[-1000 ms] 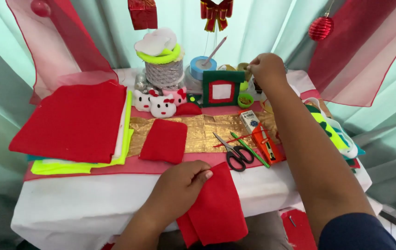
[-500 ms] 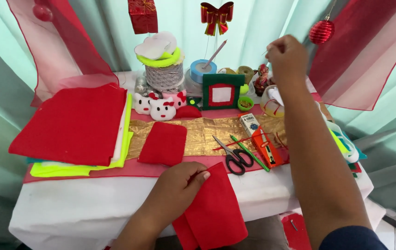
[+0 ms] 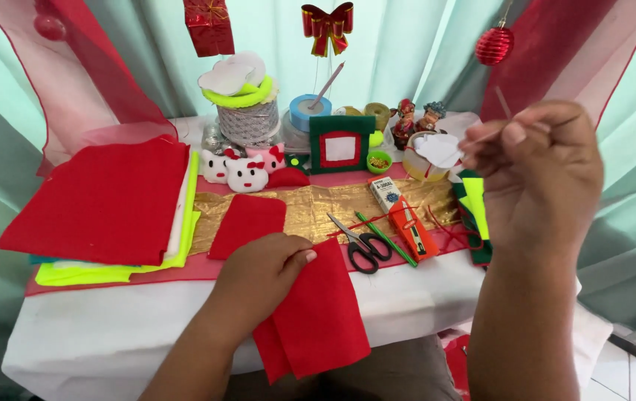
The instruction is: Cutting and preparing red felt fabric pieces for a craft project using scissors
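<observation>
My left hand (image 3: 262, 271) rests flat on a folded red felt piece (image 3: 318, 319) that hangs over the table's front edge. My right hand (image 3: 541, 171) is raised above the right side of the table, fingers pinched on a thin needle (image 3: 503, 104) that points upward. A smaller red felt rectangle (image 3: 247, 223) lies just beyond my left hand on the gold cloth (image 3: 325, 208). Black-handled scissors (image 3: 359, 241) lie between my two hands.
A stack of red and neon-yellow felt sheets (image 3: 102, 200) fills the left. A green pencil (image 3: 385, 238) and an orange tool (image 3: 411, 226) lie by the scissors. Cat plush heads (image 3: 244, 171), a ribbon spool (image 3: 247, 119), a green frame (image 3: 340, 145) and figurines (image 3: 416, 119) line the back.
My right hand has come back from the rear of the table, rising toward the camera with the needle pinched in it. My left hand stayed on the red felt.
</observation>
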